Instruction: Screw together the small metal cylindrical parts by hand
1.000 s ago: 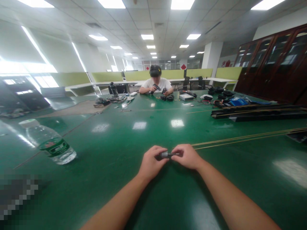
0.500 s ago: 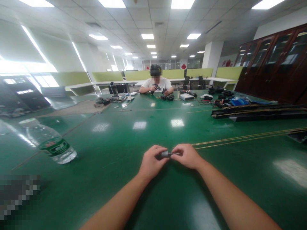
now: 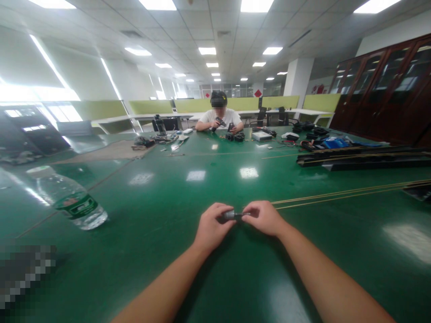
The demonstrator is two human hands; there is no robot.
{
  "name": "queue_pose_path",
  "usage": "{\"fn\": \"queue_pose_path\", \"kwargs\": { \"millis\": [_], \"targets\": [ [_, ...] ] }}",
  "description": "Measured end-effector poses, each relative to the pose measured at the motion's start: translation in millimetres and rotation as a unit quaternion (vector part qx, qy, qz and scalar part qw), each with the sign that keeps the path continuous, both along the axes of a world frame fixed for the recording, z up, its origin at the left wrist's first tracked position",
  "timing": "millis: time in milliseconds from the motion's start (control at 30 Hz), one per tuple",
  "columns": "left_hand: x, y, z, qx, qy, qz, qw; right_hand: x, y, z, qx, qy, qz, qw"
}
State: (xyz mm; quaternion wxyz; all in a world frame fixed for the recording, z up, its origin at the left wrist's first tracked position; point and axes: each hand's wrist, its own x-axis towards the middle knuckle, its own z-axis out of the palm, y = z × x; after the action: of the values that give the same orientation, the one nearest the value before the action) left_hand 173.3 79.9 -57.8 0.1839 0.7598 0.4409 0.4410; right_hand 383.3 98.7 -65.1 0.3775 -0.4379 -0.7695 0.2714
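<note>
Both hands meet over the green table [image 3: 161, 197], pinching one small dark cylindrical part [image 3: 232, 215] between them

Left hand [image 3: 212, 226] is curled with its fingertips closed on the thicker grey end of the part, and right hand [image 3: 264, 218] grips the thinner dark end, so the piece spans the narrow gap between the two fists just above the tabletop. Thin yellowish rods [image 3: 336, 195] lie on the table just beyond the right hand, running off to the right. A clear water bottle [image 3: 69, 199] with a green label stands well apart to the left. Long black rails [image 3: 363, 159] lie farther back on the right. At the far end another person [image 3: 219, 117] sits with both hands on a dark tool, among scattered small parts
</note>
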Motion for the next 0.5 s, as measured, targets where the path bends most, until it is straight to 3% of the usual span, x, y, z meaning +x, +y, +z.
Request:
{"fn": "queue_pose_path", "kwargs": {
  "millis": [500],
  "targets": [
    [-1.8, 1.4, 2.2, -0.001, 0.002, 0.010, 1.000, 6.6, 1.2, 1.0, -0.013, -0.001, -0.020, 1.000]
  ]
}}
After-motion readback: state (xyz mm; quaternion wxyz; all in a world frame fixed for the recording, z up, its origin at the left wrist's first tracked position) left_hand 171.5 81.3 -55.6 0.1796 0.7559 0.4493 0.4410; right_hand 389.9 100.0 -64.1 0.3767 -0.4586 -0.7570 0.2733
